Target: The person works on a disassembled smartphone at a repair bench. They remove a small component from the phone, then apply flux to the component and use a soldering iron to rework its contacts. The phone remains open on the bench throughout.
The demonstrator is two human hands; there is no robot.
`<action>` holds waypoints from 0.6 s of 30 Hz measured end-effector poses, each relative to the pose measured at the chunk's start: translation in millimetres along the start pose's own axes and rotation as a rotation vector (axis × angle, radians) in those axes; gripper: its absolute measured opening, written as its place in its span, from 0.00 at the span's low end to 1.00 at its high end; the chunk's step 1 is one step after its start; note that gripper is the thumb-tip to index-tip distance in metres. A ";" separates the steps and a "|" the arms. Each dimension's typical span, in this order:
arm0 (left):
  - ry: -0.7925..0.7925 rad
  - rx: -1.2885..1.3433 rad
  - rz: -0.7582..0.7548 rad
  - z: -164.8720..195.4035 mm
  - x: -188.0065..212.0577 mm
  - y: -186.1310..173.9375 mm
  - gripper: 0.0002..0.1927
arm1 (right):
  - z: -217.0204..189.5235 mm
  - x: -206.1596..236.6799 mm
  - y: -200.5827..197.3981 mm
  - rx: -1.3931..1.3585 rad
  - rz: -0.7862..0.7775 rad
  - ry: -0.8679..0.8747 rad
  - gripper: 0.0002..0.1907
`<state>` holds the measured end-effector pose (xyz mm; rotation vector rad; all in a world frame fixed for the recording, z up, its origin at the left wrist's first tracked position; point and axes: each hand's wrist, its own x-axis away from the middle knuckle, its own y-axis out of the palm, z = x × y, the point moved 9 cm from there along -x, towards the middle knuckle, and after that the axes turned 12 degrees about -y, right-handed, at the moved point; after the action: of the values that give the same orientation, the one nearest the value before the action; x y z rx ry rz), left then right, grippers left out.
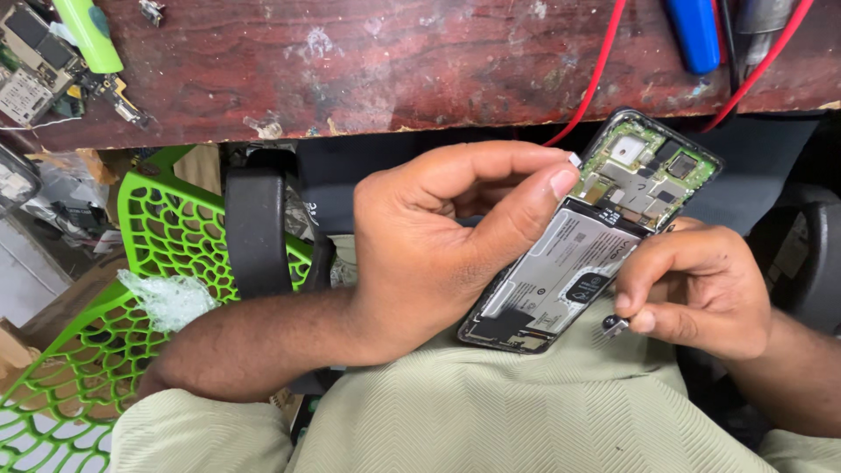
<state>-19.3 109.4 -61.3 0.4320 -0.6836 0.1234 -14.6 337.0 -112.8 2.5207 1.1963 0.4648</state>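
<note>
In the head view, the left hand [438, 254] held an open phone [596, 232] with its back cover off. The fingers of that hand curled around the phone's left edge, and the thumb [534, 197] pressed on the top of the battery [565, 267]. The phone lay tilted over the person's lap, with its top end pointing up and to the right, near the table edge. Its green board [648, 171] showed at the top end, and the pale battery filled the middle. The right hand [696, 289] sat just beside the phone's right edge. Its thumb and 1 finger were pinched tight on a small dark part [614, 326], too small to tell what it was. That part was close to the lower right side of the phone. The person wore a pale green shirt [491, 412], and the phone's low end rested near it. A worn red-brown table [394, 70] ran across the top. On it lay a blue tool [694, 33], a green tool [89, 33] and another circuit board [31, 66] at the left. 2 red wires [596, 74] hung down from the table near the phone. A green plastic chair [131, 289] with holes stood at the left.
</note>
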 end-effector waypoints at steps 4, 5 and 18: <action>0.025 -0.018 0.007 2.0 -0.8 0.2 0.07 | 5.6 4.5 -2.0 -0.054 0.026 0.027 0.06; 0.038 -0.025 0.007 3.0 -0.9 0.5 0.08 | 6.9 5.9 -2.6 -0.069 0.034 0.033 0.06; 0.220 -0.324 0.099 25.0 -0.3 4.6 0.08 | 6.3 7.7 -3.7 -0.045 0.053 0.033 0.06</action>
<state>-35.3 103.0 -42.6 0.0711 -0.4962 0.1482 -10.0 344.4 -118.8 2.5203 1.1202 0.5418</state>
